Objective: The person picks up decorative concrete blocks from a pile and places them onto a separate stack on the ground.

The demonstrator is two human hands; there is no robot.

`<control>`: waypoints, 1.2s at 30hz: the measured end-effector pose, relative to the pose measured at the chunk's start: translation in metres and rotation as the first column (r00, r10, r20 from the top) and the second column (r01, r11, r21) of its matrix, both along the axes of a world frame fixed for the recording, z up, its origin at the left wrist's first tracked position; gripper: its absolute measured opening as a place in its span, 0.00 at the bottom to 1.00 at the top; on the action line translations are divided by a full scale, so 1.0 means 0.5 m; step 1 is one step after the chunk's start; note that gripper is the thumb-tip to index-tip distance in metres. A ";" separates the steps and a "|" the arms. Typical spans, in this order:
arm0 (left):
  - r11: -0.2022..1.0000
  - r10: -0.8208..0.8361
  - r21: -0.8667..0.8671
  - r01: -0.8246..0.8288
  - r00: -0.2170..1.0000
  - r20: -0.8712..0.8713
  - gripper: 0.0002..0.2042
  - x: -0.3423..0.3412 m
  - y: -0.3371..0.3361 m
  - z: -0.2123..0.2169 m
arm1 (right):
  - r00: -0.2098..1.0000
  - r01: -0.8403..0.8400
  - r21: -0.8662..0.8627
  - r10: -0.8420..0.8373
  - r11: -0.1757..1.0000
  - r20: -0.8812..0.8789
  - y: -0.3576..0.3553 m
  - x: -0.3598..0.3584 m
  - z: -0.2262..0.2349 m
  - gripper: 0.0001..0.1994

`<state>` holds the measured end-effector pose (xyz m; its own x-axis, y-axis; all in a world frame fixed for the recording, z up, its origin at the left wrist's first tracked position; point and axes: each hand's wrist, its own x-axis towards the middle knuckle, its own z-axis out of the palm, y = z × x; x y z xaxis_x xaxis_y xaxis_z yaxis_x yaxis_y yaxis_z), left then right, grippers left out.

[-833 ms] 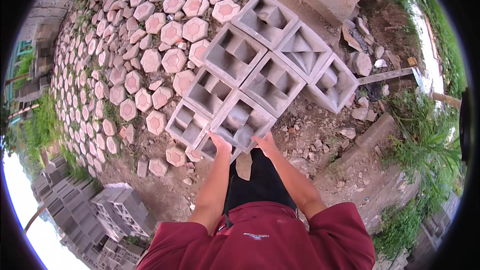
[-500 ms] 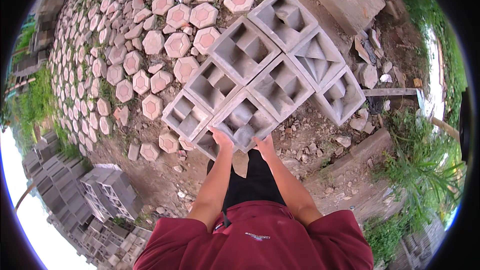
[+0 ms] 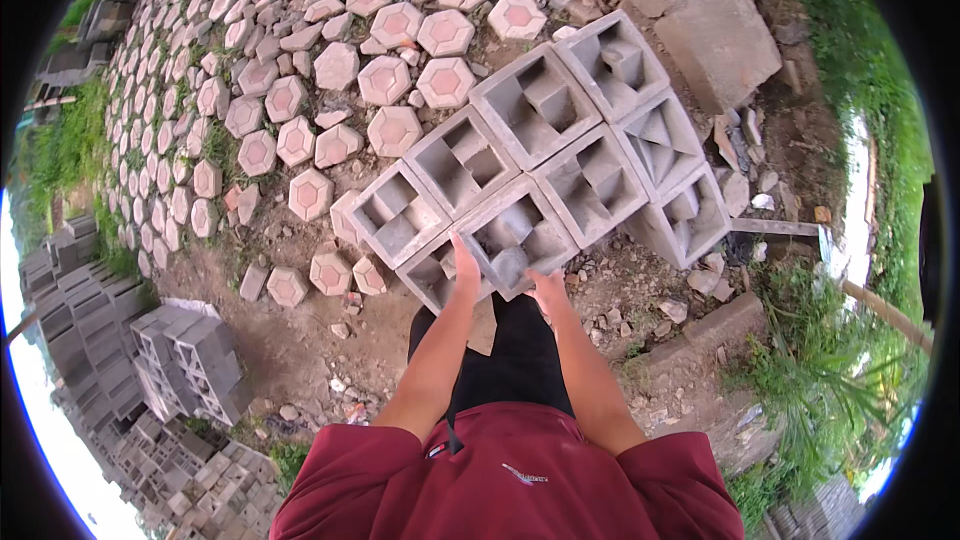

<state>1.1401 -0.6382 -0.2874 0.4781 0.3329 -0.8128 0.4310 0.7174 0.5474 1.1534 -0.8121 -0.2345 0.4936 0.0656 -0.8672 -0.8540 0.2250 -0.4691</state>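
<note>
A grey concrete block (image 3: 514,223) with angled inner fins sits at the near side of a cluster of similar blocks. My left hand (image 3: 466,268) grips its left near side, fingers partly hidden in the gap beside a neighbouring hollow block (image 3: 437,275). At the right near corner, my right hand (image 3: 547,293) is closed around the edge, its fingertips partly hidden. The held block lies close against the blocks around it; whether it touches all of them I cannot tell. Beyond it stand another finned block (image 3: 590,183) and a block with a pointed fin pattern (image 3: 655,145).
Hexagonal pavers (image 3: 395,130) with reddish centres cover the ground at the far left. Stacked blocks (image 3: 190,360) stand at the lower left. Rubble (image 3: 672,310) and a concrete ledge (image 3: 715,335) lie to the right, with plants (image 3: 830,360) beyond. A large slab (image 3: 720,50) lies at the far right.
The view has shifted, so the blocks and pavers appear farther right and the far blocks lower. Both hands stay on the same block.
</note>
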 end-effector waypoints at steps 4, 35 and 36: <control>0.809 -0.554 0.047 0.586 0.786 -0.274 0.35 -0.034 0.102 -0.006 | 0.913 -0.397 -0.297 0.407 0.868 -0.030 -0.020 0.003 0.005 0.20; 0.581 0.745 0.293 -0.760 0.641 0.185 0.13 -0.955 0.084 0.456 | -0.473 -0.750 -0.661 0.712 -0.018 0.519 0.388 -0.511 0.359 0.17; 0.562 0.750 0.310 -0.767 0.631 0.198 0.13 -0.984 0.084 0.458 | -0.494 -0.776 -0.627 0.677 -0.061 0.546 0.404 -0.548 0.366 0.17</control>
